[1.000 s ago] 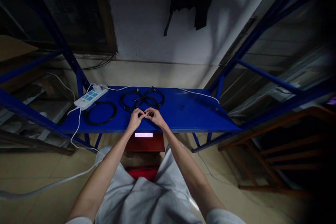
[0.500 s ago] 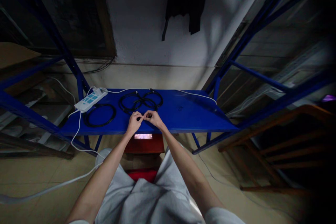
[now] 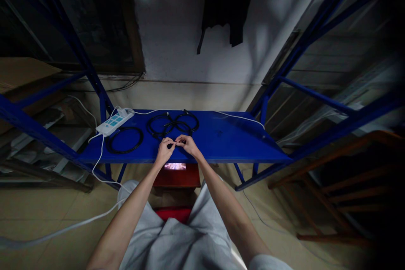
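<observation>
Over the front of the blue shelf [image 3: 228, 147], my left hand [image 3: 165, 149] and my right hand [image 3: 187, 144] meet with their fingertips pinched together. Whatever lies between the fingers is too small and dark to name. Just beyond them, overlapping coils of black cable [image 3: 151, 123] lie on the shelf, partly covered by my hands at the near side. A separate black cable coil [image 3: 141, 140] rests further left, beside a white power strip [image 3: 115, 121] with blue socket faces.
A white cord [image 3: 98, 161] hangs from the power strip over the shelf's front edge. Below the shelf is a reddish-brown stool [image 3: 177, 180] with a lit screen [image 3: 175, 166] on it. Blue frame posts [image 3: 263, 109] stand at both sides, and a wooden chair [image 3: 348, 185] is at right.
The whole view has shifted slightly, so everything sits a little lower and further right. My hands stay pinched close together at the same spot by the coils.
</observation>
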`<control>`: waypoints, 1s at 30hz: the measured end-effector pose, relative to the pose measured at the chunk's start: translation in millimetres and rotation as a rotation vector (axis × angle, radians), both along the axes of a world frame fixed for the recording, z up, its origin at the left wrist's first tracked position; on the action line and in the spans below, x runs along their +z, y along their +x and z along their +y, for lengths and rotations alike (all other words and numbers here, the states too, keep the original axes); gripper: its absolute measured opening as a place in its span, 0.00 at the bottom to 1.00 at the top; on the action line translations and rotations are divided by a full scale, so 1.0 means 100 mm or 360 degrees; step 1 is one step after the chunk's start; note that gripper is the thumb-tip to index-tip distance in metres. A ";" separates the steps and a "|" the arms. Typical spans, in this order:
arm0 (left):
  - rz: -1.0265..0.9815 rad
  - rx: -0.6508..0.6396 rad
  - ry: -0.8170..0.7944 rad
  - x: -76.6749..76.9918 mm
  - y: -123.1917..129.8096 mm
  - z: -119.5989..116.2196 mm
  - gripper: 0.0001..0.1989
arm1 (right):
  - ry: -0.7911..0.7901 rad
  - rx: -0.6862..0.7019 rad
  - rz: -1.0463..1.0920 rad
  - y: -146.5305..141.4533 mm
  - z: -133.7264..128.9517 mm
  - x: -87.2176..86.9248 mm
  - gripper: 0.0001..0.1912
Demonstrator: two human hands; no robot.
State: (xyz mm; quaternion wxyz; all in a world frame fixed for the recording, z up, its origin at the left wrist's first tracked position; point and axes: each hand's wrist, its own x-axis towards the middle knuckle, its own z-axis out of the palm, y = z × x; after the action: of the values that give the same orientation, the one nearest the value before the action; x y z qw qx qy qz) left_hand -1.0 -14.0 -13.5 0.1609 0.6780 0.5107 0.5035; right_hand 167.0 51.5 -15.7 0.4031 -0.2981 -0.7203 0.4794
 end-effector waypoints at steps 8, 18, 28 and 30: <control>0.0030 -0.0001 -0.0004 0.02 -0.01 -0.01 0.06 | 0.0003 0.0017 0.0045 0.01 -0.02 0.06 0.07; 0.0254 0.0066 -0.0031 0.03 0.06 -0.02 0.03 | -0.0057 -0.0042 0.0047 0.02 -0.03 0.10 0.06; 0.0440 0.0152 -0.0098 0.16 0.14 -0.04 0.05 | -0.0035 -0.0077 -0.0034 0.03 -0.01 0.14 0.10; 0.0404 0.0153 -0.0101 0.16 0.13 -0.04 0.06 | -0.0017 -0.0105 -0.0059 0.04 -0.02 0.16 0.11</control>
State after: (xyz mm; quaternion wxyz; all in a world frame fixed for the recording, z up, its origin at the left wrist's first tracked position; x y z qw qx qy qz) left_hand 12.3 -17.8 2.5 0.0921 0.7055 0.5746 0.4045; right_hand 171.1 49.5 0.2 0.4037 -0.3326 -0.7149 0.4640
